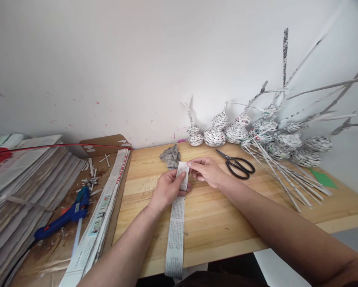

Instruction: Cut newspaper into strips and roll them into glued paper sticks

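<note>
A long strip of newspaper (176, 223) runs from my hands down over the table's front edge. My left hand (168, 185) grips it near the top, thumb lying on the printed face and fingers behind. With thumb and fingertips, my right hand (205, 170) pinches the upper right corner of the same strip. Just beyond the hands lies a crumpled grey cloth (171, 156). Black-handled scissors (237, 162) rest on the wood to the right of my right hand, their blades partly apart.
Several woven paper gourd shapes (214, 135) line the wall, with rolled paper sticks (289, 179) fanned in front. A green paper piece (324, 178) lies at right. Leftward are folded newspaper strips (102, 215), a blue glue gun (74, 213) and a tall newspaper stack (23, 191).
</note>
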Motion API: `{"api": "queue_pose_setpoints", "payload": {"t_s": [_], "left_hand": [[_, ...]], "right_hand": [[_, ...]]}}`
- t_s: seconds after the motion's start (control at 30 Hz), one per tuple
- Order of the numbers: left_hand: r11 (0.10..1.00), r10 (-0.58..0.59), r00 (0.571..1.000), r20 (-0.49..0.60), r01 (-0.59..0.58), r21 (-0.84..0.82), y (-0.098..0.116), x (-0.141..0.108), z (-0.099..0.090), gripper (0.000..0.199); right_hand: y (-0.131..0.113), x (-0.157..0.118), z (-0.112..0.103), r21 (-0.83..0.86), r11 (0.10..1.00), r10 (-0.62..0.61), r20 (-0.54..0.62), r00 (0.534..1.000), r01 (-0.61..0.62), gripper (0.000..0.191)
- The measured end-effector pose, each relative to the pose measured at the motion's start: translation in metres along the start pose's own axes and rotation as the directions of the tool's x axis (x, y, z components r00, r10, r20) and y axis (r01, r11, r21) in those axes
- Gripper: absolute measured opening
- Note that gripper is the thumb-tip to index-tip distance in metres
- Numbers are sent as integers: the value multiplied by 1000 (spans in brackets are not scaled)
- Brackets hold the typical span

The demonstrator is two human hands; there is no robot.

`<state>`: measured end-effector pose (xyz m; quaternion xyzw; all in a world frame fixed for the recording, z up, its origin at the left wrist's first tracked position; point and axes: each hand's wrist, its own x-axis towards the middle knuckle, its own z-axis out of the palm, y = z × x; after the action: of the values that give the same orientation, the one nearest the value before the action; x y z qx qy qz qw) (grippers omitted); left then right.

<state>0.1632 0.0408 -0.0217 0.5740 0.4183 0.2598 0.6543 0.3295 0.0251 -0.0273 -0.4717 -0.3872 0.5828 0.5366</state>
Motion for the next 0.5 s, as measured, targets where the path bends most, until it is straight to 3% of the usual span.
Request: {"api": "queue_pose_setpoints", "payload": {"t_s": [0.27,0.5], "left_hand": [[986,155,968,-196,-165,-36,0,4,-4,46],[971,238,959,-152,-229,71,-6,5,-4,24]], "right_hand": [[2,1,1,1,1000,-29,-75,997,29,33],[0,1,-1,13,999,-37,-75,997,38,52]]}}
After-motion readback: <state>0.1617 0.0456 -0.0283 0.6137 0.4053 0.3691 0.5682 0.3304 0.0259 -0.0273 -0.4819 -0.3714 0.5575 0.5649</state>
